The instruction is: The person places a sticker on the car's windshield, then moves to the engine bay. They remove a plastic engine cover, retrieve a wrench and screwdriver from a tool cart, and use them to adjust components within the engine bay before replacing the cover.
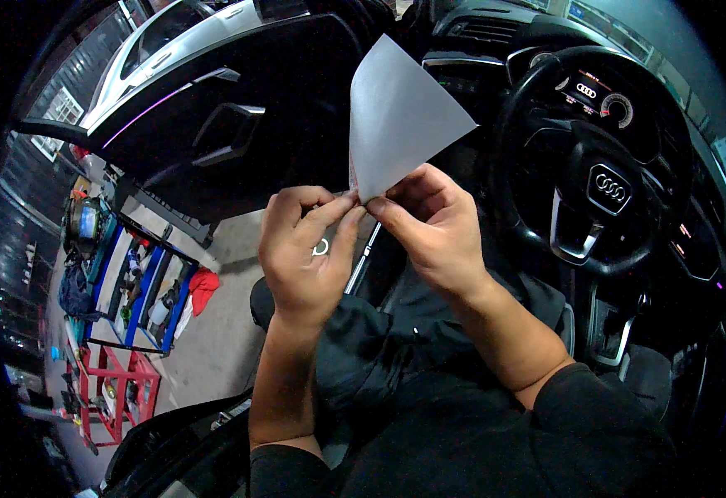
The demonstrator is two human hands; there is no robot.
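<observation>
I hold both forearms up in front of me, bare below my black fabric short sleeves (603,415). My left forearm (284,382) rises almost upright to my left hand (296,261), its fingers bent and its thumb (345,242) drawn in toward the index fingertip in a pinch. My right forearm (520,336) slants up and inward to my right hand (446,236), fingers curled, thumb (393,222) pointing left. My hands' fingertips come together, close beside one another.

Grey floor (234,259); on it, 1 blue rack (178,309) with bottles (160,314), 1 red rack (134,375)
</observation>
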